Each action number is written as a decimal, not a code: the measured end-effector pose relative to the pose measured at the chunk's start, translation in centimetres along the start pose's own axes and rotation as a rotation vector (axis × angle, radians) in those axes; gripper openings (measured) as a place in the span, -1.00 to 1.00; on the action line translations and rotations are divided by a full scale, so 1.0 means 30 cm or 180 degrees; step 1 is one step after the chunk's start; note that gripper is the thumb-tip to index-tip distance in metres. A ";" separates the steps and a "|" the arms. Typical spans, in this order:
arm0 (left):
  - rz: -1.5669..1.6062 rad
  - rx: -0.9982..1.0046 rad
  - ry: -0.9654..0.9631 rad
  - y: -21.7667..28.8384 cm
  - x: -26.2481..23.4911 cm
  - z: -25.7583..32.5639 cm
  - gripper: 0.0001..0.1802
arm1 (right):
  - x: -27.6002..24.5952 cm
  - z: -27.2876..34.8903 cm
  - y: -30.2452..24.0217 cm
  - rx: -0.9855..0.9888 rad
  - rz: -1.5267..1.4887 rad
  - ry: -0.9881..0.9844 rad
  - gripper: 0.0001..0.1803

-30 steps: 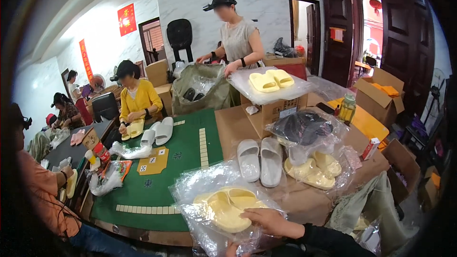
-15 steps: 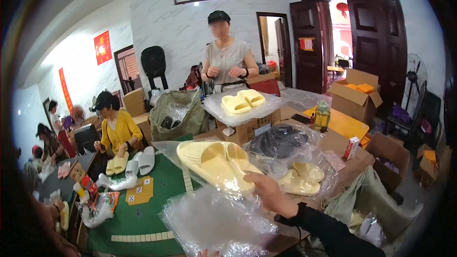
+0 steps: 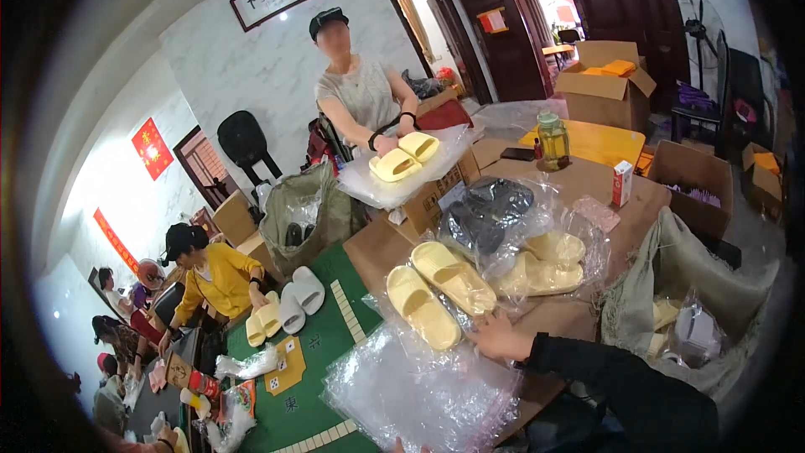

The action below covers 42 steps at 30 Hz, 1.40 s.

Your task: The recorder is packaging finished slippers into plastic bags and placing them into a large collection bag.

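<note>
Two pale yellow foam slippers (image 3: 438,291) lie side by side on the brown cardboard-covered table (image 3: 381,247) beside its green felt playing mat (image 3: 323,344), crowded by bagged slippers and boxes in a white-walled room. Right hand (image 3: 496,337) rests open at their heels, grasping nothing; half a second ago it held them raised. Left hand is barely visible under the crinkled clear plastic bag (image 3: 423,394); its grip cannot be told.

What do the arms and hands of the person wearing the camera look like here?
Only the right arm shows clearly: it wears a long black sleeve that ends at the wrist, and the right hand is bare, with no glove and no ring or watch visible. Of the left hand, only bare fingers peek in at the lower edge.
</note>
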<state>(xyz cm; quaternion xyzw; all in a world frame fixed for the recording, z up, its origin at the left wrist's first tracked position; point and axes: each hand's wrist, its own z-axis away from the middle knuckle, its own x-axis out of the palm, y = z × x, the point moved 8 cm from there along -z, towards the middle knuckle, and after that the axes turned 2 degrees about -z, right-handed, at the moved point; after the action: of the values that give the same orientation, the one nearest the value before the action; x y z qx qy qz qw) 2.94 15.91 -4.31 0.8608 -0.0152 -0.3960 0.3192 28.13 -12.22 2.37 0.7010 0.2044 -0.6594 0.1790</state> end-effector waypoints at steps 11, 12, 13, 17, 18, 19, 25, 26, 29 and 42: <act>0.0902 -0.0448 -0.0975 -0.076 0.036 -0.088 -0.37 | -0.100 0.044 -0.081 -0.0170 -0.0310 0.0131 -0.29; 0.0882 -0.0474 -0.1002 -0.056 0.026 -0.092 -0.37 | -0.083 0.048 -0.080 -0.0172 -0.0328 0.0094 -0.29; 0.1325 -0.0827 -0.1046 -0.007 0.014 -0.108 -0.40 | -0.074 0.049 -0.080 -0.0193 -0.0216 0.0212 -0.26; 0.2590 -0.1787 -0.1212 0.130 -0.006 -0.122 -0.42 | -0.049 0.041 -0.058 -0.0129 -0.0043 0.0508 -0.31; 0.2890 -0.1817 -0.1083 0.149 -0.001 -0.127 -0.40 | -0.065 0.049 -0.058 -0.0116 -0.0088 0.0458 -0.24; 0.2869 -0.1845 -0.1064 0.156 -0.004 -0.133 -0.40 | -0.060 0.046 -0.058 -0.0143 -0.0105 0.0438 -0.24; 0.3059 -0.1895 -0.1054 0.055 0.041 -0.185 -0.45 | -0.107 0.058 -0.064 -0.0214 -0.0170 0.0497 -0.17; 0.2944 -0.1971 -0.1099 0.054 0.035 -0.203 -0.45 | -0.126 0.076 -0.075 -0.0328 -0.0374 0.0342 -0.17; 0.3027 -0.1988 -0.1049 0.053 0.019 -0.258 -0.46 | -0.128 0.083 -0.086 -0.0591 -0.0609 0.0284 -0.19; 0.0487 -0.0062 -0.1378 -0.150 -0.070 -0.428 -0.54 | -0.186 0.047 0.113 0.0370 -0.1178 0.1060 -0.47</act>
<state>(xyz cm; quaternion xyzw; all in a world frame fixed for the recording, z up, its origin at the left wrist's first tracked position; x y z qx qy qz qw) 9.38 26.97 0.77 0.7490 -0.1447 -0.5462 0.3459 28.43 -16.12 7.79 0.7596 0.3177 -0.5671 -0.0214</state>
